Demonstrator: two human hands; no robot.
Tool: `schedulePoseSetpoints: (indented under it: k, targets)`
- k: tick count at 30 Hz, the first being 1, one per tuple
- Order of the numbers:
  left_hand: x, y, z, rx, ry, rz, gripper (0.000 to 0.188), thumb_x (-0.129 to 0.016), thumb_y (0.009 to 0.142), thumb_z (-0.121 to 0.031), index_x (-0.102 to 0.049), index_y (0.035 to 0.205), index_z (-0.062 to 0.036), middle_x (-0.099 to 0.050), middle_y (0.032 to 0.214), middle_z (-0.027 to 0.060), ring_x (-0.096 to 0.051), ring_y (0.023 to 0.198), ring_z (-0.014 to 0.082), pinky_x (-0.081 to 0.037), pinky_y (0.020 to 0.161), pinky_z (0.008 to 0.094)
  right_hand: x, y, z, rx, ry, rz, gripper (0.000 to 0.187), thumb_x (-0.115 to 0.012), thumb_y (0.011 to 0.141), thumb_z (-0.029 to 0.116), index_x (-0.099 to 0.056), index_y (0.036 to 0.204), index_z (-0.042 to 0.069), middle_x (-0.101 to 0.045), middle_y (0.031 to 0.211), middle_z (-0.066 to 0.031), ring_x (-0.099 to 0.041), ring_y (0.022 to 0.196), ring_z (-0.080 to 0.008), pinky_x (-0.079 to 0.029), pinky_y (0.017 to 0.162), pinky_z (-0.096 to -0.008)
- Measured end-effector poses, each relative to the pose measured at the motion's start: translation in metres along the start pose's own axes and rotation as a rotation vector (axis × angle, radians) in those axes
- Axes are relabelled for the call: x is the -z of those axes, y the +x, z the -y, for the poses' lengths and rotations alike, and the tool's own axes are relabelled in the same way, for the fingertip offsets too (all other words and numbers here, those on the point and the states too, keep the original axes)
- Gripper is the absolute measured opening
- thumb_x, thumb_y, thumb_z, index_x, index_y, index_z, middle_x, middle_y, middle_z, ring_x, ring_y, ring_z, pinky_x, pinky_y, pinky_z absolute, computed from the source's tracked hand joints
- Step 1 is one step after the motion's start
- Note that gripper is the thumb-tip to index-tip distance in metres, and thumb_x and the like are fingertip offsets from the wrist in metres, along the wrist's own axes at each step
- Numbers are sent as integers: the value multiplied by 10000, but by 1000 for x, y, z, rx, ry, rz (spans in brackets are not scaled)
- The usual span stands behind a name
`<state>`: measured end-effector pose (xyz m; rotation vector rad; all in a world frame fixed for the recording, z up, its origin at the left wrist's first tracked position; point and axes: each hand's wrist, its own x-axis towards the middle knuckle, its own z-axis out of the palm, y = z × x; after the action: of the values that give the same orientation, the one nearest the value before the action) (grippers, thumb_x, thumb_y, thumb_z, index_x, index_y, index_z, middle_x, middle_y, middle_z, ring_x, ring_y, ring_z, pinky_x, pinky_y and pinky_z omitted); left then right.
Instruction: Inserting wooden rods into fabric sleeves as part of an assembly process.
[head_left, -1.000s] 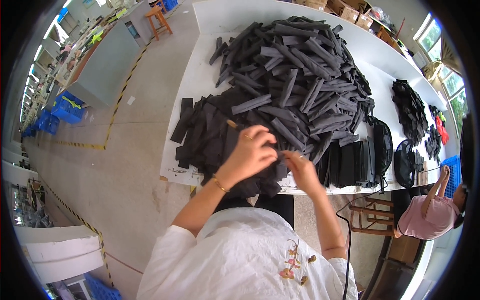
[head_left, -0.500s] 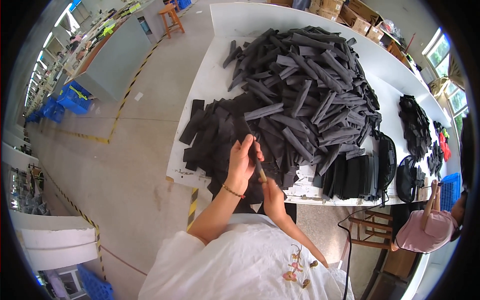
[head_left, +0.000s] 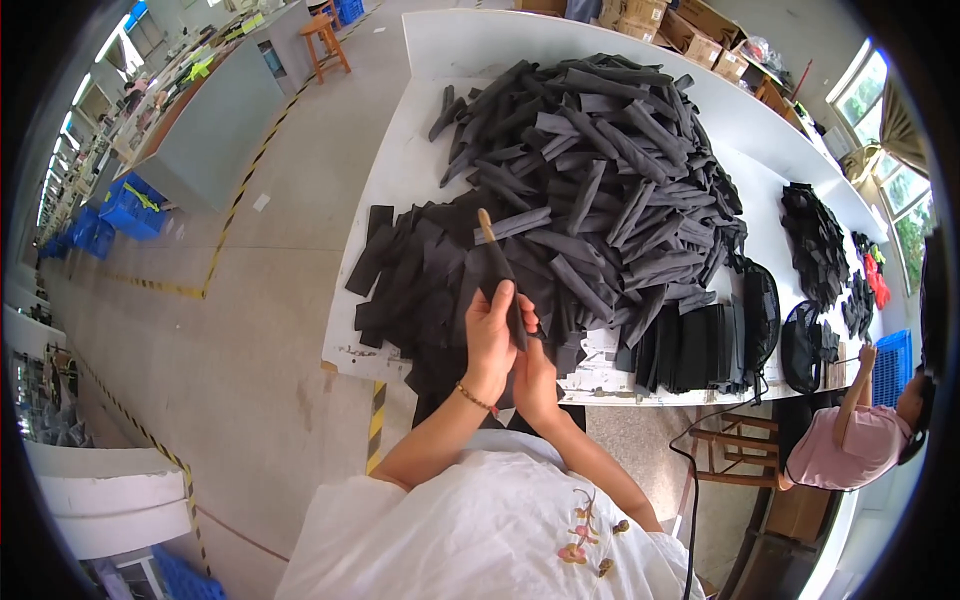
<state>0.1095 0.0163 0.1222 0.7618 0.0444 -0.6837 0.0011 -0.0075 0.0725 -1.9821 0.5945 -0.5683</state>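
A dark grey fabric tube (head_left: pixel 497 266) stands nearly upright between my hands, with the tip of a thin wooden stick (head_left: pixel 485 224) poking out of its top. My left hand (head_left: pixel 490 335) is closed round the tube, thumb in front. Just below and to the right, my right hand (head_left: pixel 534 378) is closed at the lower end; what its fingertips pinch there, tube or stick, is partly hidden. Flat dark fabric pieces (head_left: pixel 415 265) lie spread in front of me and to the left. Beyond them rises a large heap of fabric tubes (head_left: pixel 640 150).
The white table (head_left: pixel 385 160) has a raised back wall. Neat stacks of black pieces (head_left: pixel 690 350) stand at its right near edge, beside black mesh items (head_left: pixel 762 315). A person in pink (head_left: pixel 850 445) sits at the far right by a wooden stool (head_left: pixel 735 450). A black cable (head_left: pixel 690 500) hangs down.
The stick's pale wood showed between my hands before; now its tip sticks out above the tube. My right hand has moved up close against my left.
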Motion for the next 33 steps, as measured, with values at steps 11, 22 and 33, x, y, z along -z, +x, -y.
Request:
schedulePoseSetpoints:
  k: [11,22,33]
  targets:
    - [9,12,-29,-109,74,-14,198,-687,897,-207,-554,843,-71,-576,614,40,-504,437,114,-373,382,221,-2,-42,-10,-118,-46,173,118,-499,964,66,-455,1056,6,-609,845,-286,-620,763,-468,-494,598,-465]
    - [29,63,-79,-245,-34,-129,294,-623,944,-289,-495,748,-110,-356,521,-60,-285,370,45,-200,337,221,96,-109,-3,-227,74,493,94,-590,934,103,-546,950,21,-562,642,-154,-602,568,-279,-462,525,-364]
    - [3,31,-25,-95,-107,-284,265,-531,984,-287,-464,804,-105,-446,610,-26,-390,470,64,-285,419,212,32,9,36,-3,260,-161,174,-655,912,104,-582,1039,11,-497,664,19,-419,603,-41,-370,528,-210]
